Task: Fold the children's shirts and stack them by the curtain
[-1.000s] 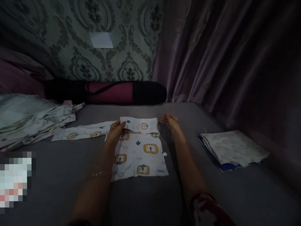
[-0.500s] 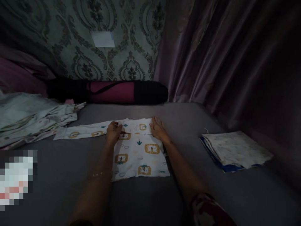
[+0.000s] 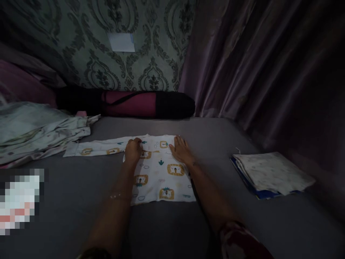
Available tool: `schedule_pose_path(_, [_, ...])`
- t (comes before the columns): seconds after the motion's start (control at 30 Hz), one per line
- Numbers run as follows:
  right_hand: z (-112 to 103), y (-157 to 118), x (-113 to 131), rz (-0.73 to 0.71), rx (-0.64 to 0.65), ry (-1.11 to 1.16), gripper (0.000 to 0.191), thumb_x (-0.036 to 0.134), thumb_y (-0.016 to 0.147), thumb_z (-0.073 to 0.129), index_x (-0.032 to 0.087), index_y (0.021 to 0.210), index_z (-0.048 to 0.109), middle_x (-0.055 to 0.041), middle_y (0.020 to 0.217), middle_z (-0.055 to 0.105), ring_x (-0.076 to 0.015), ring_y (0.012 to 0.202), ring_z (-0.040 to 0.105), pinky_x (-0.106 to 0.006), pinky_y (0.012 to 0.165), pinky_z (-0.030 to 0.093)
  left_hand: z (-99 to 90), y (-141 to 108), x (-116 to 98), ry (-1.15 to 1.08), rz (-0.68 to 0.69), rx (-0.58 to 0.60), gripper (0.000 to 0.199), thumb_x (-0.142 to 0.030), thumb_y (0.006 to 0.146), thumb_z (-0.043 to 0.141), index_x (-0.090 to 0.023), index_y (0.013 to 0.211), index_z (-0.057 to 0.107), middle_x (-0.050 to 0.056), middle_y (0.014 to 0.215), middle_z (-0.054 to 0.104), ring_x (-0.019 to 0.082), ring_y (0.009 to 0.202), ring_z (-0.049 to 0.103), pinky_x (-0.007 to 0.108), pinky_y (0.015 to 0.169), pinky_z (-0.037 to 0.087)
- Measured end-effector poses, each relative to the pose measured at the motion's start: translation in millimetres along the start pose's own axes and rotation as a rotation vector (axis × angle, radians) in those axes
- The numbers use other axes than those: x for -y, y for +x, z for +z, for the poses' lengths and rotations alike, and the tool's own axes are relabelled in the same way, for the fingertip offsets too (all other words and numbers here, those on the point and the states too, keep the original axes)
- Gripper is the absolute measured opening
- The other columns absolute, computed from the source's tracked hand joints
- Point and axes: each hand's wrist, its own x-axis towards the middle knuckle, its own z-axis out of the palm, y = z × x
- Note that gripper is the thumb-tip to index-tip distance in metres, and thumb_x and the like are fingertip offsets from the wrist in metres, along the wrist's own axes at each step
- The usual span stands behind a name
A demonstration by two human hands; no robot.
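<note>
A white, long-sleeved child's shirt (image 3: 161,174) with a print of yellow lion faces and green leaves lies partly folded on the grey bed surface (image 3: 215,223). One long sleeve reaches out to the left, and the upper part is doubled across the body. My left hand (image 3: 133,150) is closed, its fingers curled on the cloth where the sleeve meets the body. My right hand (image 3: 182,150) lies open and flat on the shirt's upper right corner, fingers pointing away from me. Part of the cloth under both hands is hidden.
Loose, crumpled pale clothes (image 3: 40,129) are heaped at the left. On the right rests a folded stack of pale and blue cloth (image 3: 272,172). A black and pink long bag (image 3: 129,104) lies along the patterned wall. Purple curtains (image 3: 215,64) hang at the right.
My left hand has closed further on the cloth and turned slightly inward. My right hand stays on the corner, its thumb now spread further left. The view has shifted slightly.
</note>
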Motion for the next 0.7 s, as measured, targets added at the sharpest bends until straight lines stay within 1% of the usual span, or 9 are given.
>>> schedule_pose_path(0.2, [-1.3, 2.1, 0.3, 0.019, 0.035, -0.027, 0.068, 0.047, 0.099, 0.019, 0.001, 0.149, 0.026, -0.0174, 0.157, 0.021, -0.0261, 0.146, 0.014, -0.04, 0.117, 0.012, 2.5, 0.9, 3.2, 0.032, 0.031, 0.01, 0.037, -0.014, 0.084, 0.045, -0.011, 0.115, 0.065, 0.015, 0.107, 0.06, 0.024, 0.099, 0.061, 0.032, 0.089, 0.046])
schedule_pose_path(0.37, [-2.5, 5.3, -0.7, 0.03, 0.102, -0.028, 0.07, 0.047, 0.099, 0.018, 0.0, 0.15, 0.021, -0.0162, 0.159, 0.016, -0.0258, 0.147, 0.011, -0.04, 0.118, 0.011, 2.8, 0.0, 3.4, 0.043, 0.072, 0.02, 0.039, -0.015, 0.082, 0.05, -0.008, 0.118, 0.063, 0.015, 0.108, 0.059, 0.025, 0.105, 0.058, 0.033, 0.094, 0.044])
schedule_pose_path(0.43, [-3.9, 6.1, 0.1, 0.042, 0.136, -0.03, 0.071, 0.048, 0.099, 0.018, 0.0, 0.151, 0.02, -0.0159, 0.159, 0.014, -0.0258, 0.147, 0.009, -0.04, 0.118, 0.01, 2.0, -1.5, 2.4, 0.043, 0.066, 0.036, 0.038, -0.015, 0.082, 0.051, -0.008, 0.118, 0.063, 0.016, 0.11, 0.058, 0.026, 0.107, 0.056, 0.033, 0.094, 0.044])
schedule_pose_path(0.6, [-10.3, 6.5, 2.0, 0.069, 0.178, -0.049, 0.07, 0.048, 0.099, 0.017, 0.003, 0.152, 0.017, -0.0143, 0.16, 0.01, -0.0236, 0.148, 0.006, -0.039, 0.118, 0.009, -4.4, -6.7, 1.1, 0.096, 0.068, 0.049, 0.03, -0.017, 0.083, 0.052, -0.01, 0.108, 0.065, 0.018, 0.115, 0.055, 0.03, 0.113, 0.05, 0.039, 0.097, 0.042])
schedule_pose_path(0.7, [-16.5, 7.4, 4.9, 0.08, 0.217, -0.062, 0.071, 0.049, 0.099, 0.018, 0.002, 0.152, 0.017, -0.0151, 0.16, 0.011, -0.0256, 0.147, 0.008, -0.042, 0.118, 0.011, -9.7, -9.1, -3.6, 0.119, 0.066, 0.034, 0.031, -0.017, 0.082, 0.052, -0.01, 0.11, 0.065, 0.018, 0.125, 0.052, 0.032, 0.116, 0.048, 0.041, 0.097, 0.042])
